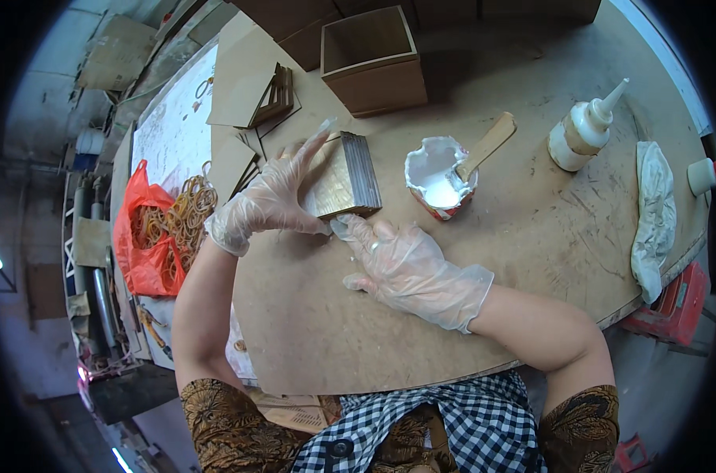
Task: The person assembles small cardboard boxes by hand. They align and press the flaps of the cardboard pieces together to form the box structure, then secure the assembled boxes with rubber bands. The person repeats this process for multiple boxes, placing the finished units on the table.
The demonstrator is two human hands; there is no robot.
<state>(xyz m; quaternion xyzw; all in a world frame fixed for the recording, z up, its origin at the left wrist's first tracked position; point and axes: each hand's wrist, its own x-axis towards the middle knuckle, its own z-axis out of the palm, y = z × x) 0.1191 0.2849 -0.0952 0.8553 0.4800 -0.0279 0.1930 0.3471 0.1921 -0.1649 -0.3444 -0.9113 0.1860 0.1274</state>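
Observation:
A stack of thin brown boards stands on the table with its layered edges facing right. My left hand, in a clear plastic glove, spans the stack's left side, fingers at the far edge and thumb at the near corner, gripping it. Just in front of the stack, my gloved right hand has its fingertips at the near edge and its thumb apart, holding nothing. To the right stands a cut-down tub of white paste, a flat wooden stick leaning in it.
An open brown box sits at the back. More thin boards lie at the far left, above a red plastic bag of rubber bands. On the right are a white nozzle bottle and a crumpled pale cloth.

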